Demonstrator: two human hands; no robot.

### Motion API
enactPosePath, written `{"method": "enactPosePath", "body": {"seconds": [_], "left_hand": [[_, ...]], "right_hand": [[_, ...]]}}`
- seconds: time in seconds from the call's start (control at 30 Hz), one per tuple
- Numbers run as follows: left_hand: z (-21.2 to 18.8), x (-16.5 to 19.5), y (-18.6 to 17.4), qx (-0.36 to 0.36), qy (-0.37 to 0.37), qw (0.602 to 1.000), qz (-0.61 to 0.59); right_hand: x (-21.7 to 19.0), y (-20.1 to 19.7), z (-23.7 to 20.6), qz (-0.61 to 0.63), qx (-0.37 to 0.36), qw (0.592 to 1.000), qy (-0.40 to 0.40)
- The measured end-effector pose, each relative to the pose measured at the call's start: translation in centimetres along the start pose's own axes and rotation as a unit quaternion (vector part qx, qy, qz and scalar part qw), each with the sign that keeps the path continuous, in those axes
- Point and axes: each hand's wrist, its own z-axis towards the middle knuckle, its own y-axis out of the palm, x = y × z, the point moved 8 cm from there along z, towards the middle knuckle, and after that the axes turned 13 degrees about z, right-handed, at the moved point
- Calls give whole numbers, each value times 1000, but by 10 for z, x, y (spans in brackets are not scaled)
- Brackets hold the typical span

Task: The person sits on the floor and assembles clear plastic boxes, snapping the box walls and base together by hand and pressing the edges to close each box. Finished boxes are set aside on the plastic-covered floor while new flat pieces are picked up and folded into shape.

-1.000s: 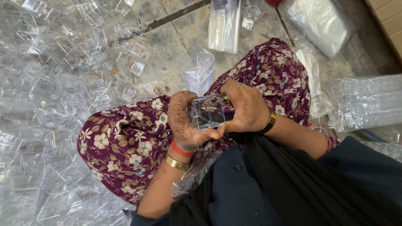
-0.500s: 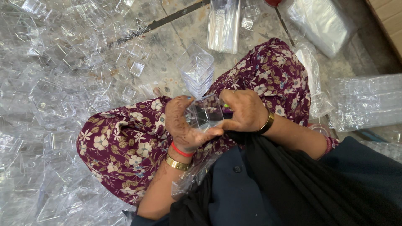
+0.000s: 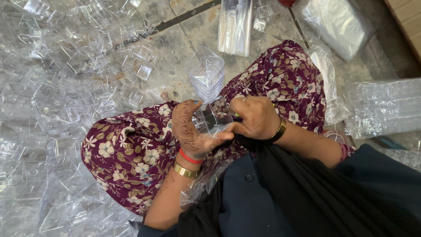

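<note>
Holding a small clear plastic box [image 3: 213,117] between both hands over the lap, the person has it pinched from two sides: the left hand [image 3: 189,131] cups it from below and the side with thumb and fingers curled shut around it, and the right hand [image 3: 253,117] closes on its other edge, fingertips pressed to the rim. Compared with a second ago the box sits a little higher and turned slightly more toward the left palm, and the right fingers have shifted further over its top edge, which I judge to mean the two hands are working at a lid or part on the box rather than merely carrying it. Just beyond the held box, away from the body, a stack of clear cups [image 3: 206,74] stands on the floor, near but not touching the hands. To the left of the grip spreads a heap of loose clear boxes [image 3: 57,87], crowding that side. Above the right hand lies a clear sleeve of stacked pieces [image 3: 236,26], and a plastic bag [image 3: 381,107] lies well to the right. The freest room is the floral skirt [image 3: 127,149] directly below the grip.
</note>
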Motion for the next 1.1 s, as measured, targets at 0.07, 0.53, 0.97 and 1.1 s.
{"method": "enactPosePath", "body": {"seconds": [0.07,0.53,0.97,1.1], "left_hand": [[0,3,0,5,7,1000,20],[-17,-60,59,-6,-492,643,-587],[-13,-42,44,-54,-327,785,-523],[-7,-16,28,-57,-198,863,-461]], "right_hand": [[-4,1,-3,9,2,1000,-15],[-8,-1,5,111,19,994,-6],[-24,-2,10,108,36,993,-38],[-18,-12,7,155,59,986,-13]]}}
